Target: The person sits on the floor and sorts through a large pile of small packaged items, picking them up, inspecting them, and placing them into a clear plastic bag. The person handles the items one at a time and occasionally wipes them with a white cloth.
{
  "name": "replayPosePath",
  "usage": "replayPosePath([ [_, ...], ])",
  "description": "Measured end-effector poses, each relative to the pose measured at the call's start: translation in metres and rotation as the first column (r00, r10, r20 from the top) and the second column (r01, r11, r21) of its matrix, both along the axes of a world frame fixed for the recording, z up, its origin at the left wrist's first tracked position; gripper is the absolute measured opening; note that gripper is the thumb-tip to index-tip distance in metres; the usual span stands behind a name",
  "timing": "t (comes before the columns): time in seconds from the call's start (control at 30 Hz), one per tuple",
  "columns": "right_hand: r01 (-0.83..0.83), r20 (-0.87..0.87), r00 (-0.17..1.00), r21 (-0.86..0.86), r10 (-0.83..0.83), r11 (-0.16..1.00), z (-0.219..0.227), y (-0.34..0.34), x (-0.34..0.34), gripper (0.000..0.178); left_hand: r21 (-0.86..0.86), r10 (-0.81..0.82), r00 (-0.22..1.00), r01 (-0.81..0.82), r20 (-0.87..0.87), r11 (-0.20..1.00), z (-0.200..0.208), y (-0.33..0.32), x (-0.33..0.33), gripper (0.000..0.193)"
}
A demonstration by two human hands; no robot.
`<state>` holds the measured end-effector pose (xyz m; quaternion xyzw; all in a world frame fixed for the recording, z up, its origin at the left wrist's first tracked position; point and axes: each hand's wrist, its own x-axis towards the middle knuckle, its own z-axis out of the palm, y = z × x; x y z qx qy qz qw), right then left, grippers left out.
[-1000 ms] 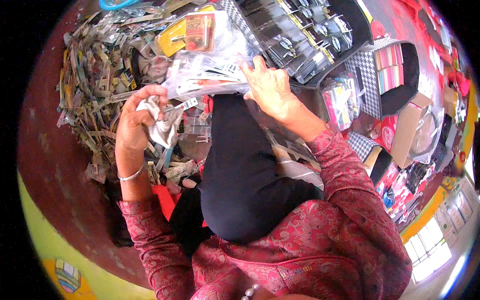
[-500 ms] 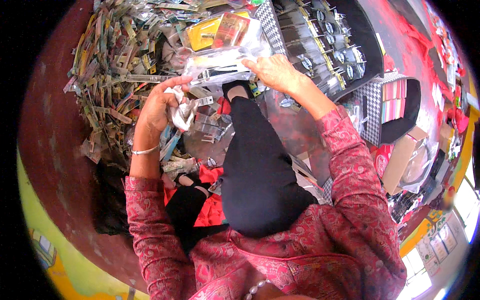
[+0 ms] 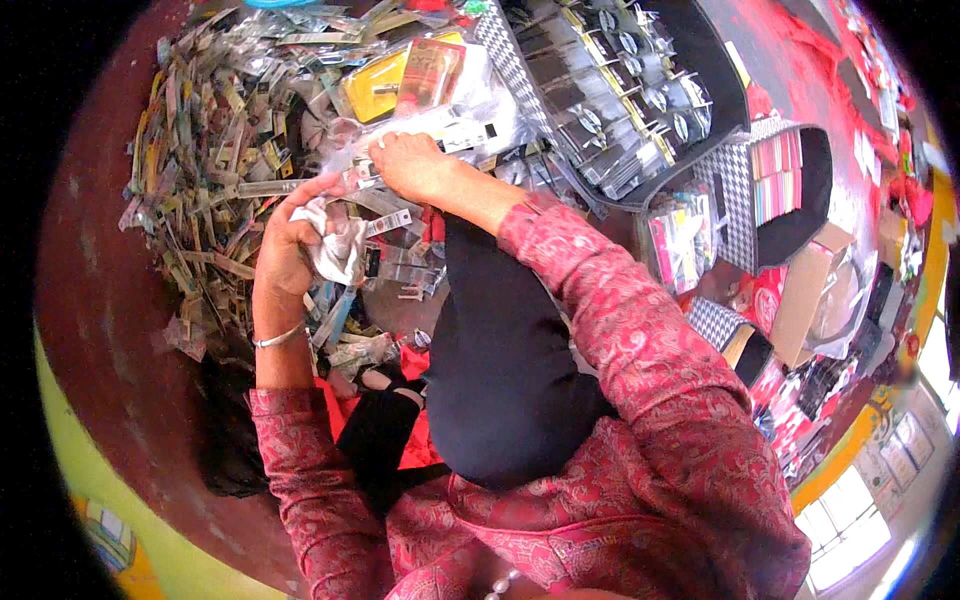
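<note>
A crumpled white cloth (image 3: 338, 248) is bunched in my left hand (image 3: 288, 240), whose index finger stretches toward the other hand. My right hand (image 3: 408, 165) is closed, fingertips pointing down and left; whatever they pinch is mostly hidden. Between the two hands lies a small clear packet (image 3: 353, 180). Just beyond my right hand rests a clear plastic bag (image 3: 480, 128) with a white and black strip in it. Past that sit a yellow package (image 3: 375, 88) and a clear packet with a reddish-brown card (image 3: 430, 75).
A big heap of slim clear packets (image 3: 215, 150) covers the left side. To the right stand a black-lined houndstooth box (image 3: 640, 185) full of packets and a smaller houndstooth box (image 3: 725, 200) with colourful cards. A brown carton (image 3: 810, 290) is farther right. My dark-trousered leg (image 3: 500, 390) stretches forward.
My right hand has moved left, from the clear bag's right end to beside my left hand. The left hand still holds the cloth. The view has shifted slightly.
</note>
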<state>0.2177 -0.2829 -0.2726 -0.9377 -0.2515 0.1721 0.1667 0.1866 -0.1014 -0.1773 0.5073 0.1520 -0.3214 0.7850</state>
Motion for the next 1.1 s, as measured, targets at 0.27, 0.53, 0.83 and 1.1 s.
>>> replayPosePath([
  [0.27,0.115,-0.092,0.99,0.089,-0.107,0.989,0.026,-0.057,-0.003,0.04,0.108,0.067,0.997,-0.062,-0.045,0.992,-0.001,0.013,-0.004,0.074],
  [0.53,-0.218,0.185,0.943,-0.282,0.276,0.934,0.024,-0.102,0.03,0.025,0.256,-0.171,0.984,0.178,-0.05,0.95,-0.004,0.005,-0.001,0.069],
  [0.83,-0.344,0.444,0.796,-0.226,0.411,0.911,0.074,-0.115,0.04,0.045,0.112,0.023,0.997,-0.032,0.079,0.993,0.011,0.032,0.003,0.06],
  [1.1,-0.348,0.108,0.921,-0.198,0.373,0.916,0.064,-0.114,0.045,0.042,0.094,-0.004,0.995,0.013,-0.104,0.996,-0.005,0.026,-0.001,0.055],
])
